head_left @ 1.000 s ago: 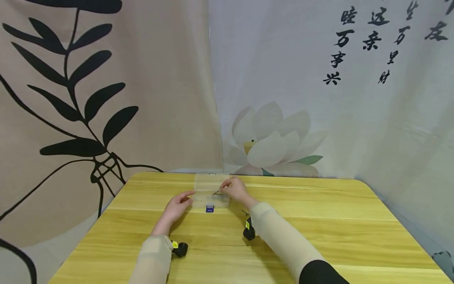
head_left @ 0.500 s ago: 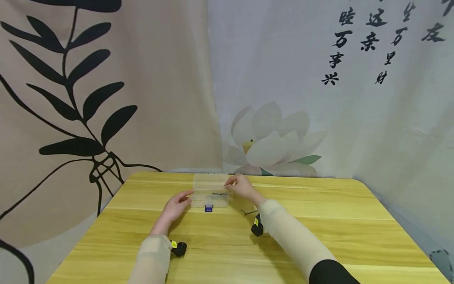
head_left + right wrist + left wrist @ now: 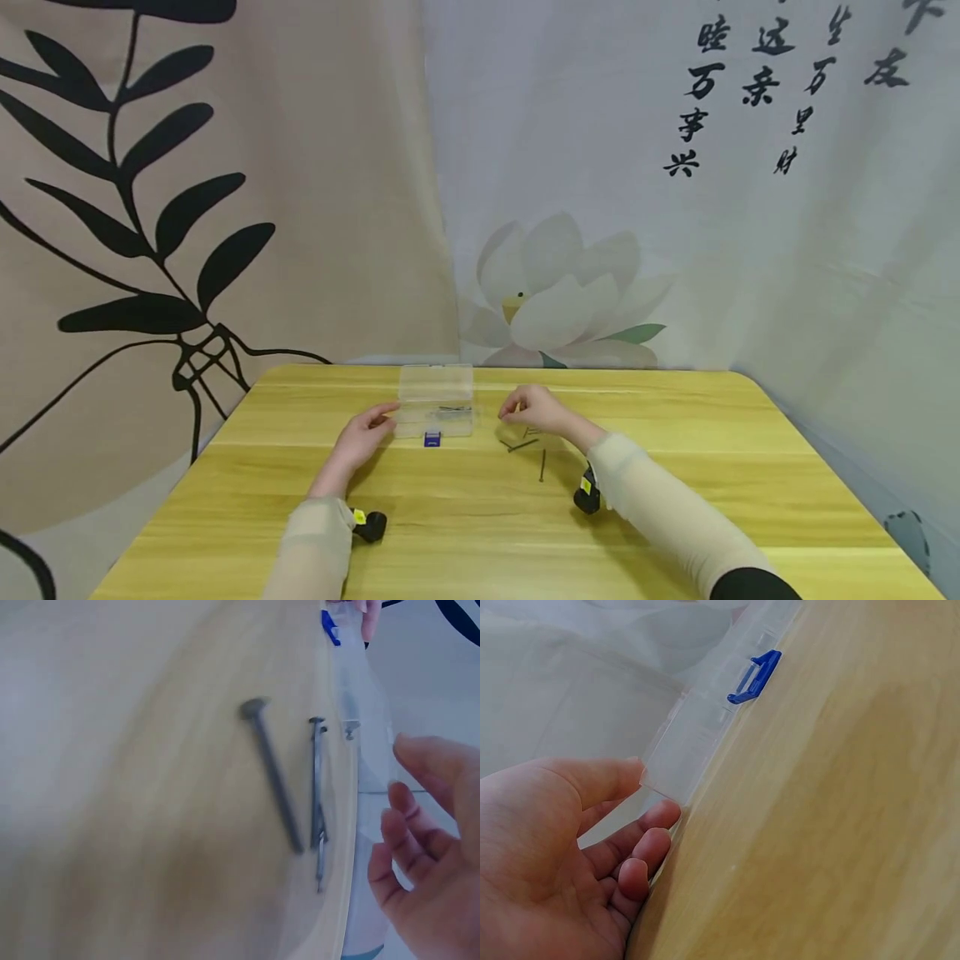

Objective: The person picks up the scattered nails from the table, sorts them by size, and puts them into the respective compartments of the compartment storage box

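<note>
A clear plastic box point(image 3: 433, 422) with a blue latch point(image 3: 432, 439) lies with its lid point(image 3: 436, 383) raised back on the table. Thin dark nails point(image 3: 454, 408) are inside its right part. My left hand point(image 3: 360, 437) rests against the box's left end; in the left wrist view its thumb touches the box corner, the other fingers loosely bent beside it. My right hand point(image 3: 538, 410) hovers right of the box, fingers loosely bent, nothing visible between them in the right wrist view. Below it, a large flat-headed nail point(image 3: 274, 780) lies apart from other nails point(image 3: 316, 787).
The wooden table point(image 3: 675, 483) reaches back to a hanging cloth point(image 3: 360, 208) printed with a plant, a flower and writing. Black wrist cameras point(image 3: 370, 527) stick out beside both sleeves, low over the tabletop.
My right hand has left the box, where it held a thin nail, and moved right above the loose nails. More of those nails now show. The left hand stays at the box.
</note>
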### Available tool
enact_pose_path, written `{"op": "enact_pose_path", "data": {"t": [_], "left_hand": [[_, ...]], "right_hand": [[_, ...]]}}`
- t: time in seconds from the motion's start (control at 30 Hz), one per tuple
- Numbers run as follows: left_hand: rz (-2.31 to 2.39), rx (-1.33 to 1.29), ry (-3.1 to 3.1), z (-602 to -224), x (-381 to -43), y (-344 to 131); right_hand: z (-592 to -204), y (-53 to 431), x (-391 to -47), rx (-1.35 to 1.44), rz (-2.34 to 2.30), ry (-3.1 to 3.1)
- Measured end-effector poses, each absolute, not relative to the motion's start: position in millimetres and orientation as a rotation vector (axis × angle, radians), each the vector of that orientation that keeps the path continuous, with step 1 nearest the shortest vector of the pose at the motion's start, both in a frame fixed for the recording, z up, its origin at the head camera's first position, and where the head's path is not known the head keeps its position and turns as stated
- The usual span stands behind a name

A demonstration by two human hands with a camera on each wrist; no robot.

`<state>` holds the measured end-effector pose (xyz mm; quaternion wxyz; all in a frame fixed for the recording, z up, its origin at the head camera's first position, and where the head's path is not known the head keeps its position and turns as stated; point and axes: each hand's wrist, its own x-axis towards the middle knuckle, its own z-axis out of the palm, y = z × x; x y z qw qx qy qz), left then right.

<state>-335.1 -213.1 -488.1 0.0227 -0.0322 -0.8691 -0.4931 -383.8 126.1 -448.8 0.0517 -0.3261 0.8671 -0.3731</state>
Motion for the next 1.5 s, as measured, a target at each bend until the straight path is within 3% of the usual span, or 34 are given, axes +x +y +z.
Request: {"op": "enact_pose_path", "data": {"t": [0.5, 1.5], "left_hand": [[-1.531, -0.079, -2.699, -487, -335, -217], [-1.531, -0.055, -2.705, -488, -338, -215]], "right_hand": [[-460, 173, -355, -1.195, -1.006, 2.391], [-466, 172, -345, -1.242, -0.946, 2.4]]}}
